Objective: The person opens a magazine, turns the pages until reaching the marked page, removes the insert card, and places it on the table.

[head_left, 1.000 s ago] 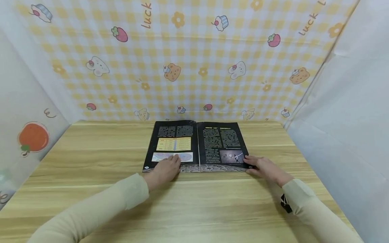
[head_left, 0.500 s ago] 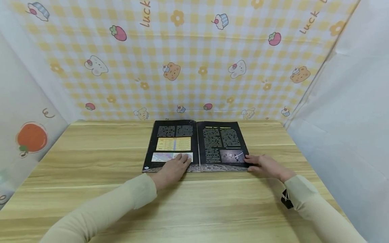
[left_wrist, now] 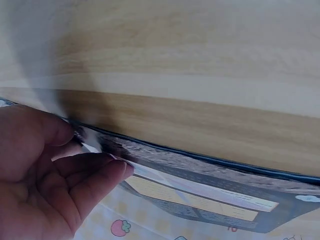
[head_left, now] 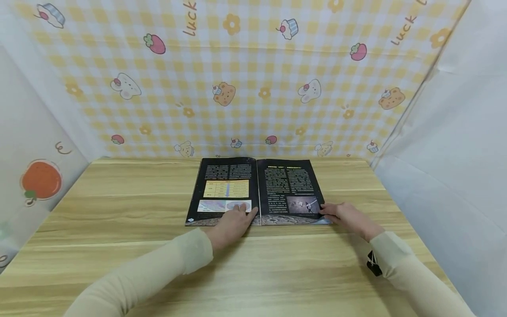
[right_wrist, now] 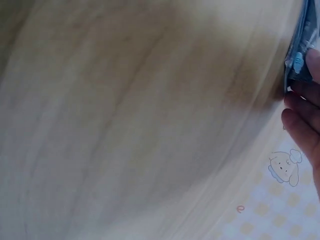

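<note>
A magazine (head_left: pixel 277 189) with black pages lies open on the table. Flat fingers of my left hand (head_left: pixel 231 224) rest on the lower part of its left page, close to the spine. In the left wrist view, the fingertips (left_wrist: pixel 122 170) touch the page above its printed grey band. At the bottom right corner, my right hand (head_left: pixel 350 220) pinches the page (head_left: pixel 321 220); the corner is bent up and shows light blue. Thumb and fingers stand at that corner in the right wrist view, where the hand (right_wrist: pixel 305 120) is partly cut off.
The wood-grain table (head_left: pixel 253 273) stretches in front of the magazine and to both sides. A yellow checked cloth (head_left: pixel 253 88) hangs at the back, with pale side walls left and right. A small black tag (head_left: pixel 373 264) hangs at the right sleeve.
My left hand has slid right across the left page towards the spine. The right hand's fingers have closed on the page corner, which has bent up.
</note>
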`<act>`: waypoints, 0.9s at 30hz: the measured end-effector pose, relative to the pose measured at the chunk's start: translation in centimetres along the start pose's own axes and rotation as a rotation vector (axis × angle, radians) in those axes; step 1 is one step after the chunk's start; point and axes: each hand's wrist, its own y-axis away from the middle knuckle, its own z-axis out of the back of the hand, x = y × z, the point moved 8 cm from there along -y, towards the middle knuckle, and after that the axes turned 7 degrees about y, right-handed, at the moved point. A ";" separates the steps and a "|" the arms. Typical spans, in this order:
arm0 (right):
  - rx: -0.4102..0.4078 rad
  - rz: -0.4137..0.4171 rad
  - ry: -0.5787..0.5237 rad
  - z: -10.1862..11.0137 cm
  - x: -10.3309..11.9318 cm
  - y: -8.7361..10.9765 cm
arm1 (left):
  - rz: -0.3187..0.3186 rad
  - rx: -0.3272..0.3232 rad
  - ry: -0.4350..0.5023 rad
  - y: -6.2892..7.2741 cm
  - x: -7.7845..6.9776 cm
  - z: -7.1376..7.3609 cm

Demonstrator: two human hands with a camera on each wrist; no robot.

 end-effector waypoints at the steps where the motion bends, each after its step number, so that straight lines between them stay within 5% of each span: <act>1: -0.014 0.001 0.009 0.0 0.0 0.1 | 0.000 -0.007 -0.006 0.0 -0.1 0.1; 9: -0.126 0.027 0.057 0.8 0.2 0.3 | -0.011 -0.056 -0.114 -0.2 -0.3 0.7; 14: -0.187 0.025 0.060 0.9 0.1 0.6 | -0.016 -0.032 -0.138 -0.3 -0.3 0.7; 19: -0.297 0.009 0.053 1.5 0.1 0.9 | -0.012 0.007 -0.115 -0.6 -0.2 0.6; 27: -0.417 0.031 0.137 2.8 1.0 1.4 | -0.004 -0.016 -0.032 -1.6 -0.1 1.1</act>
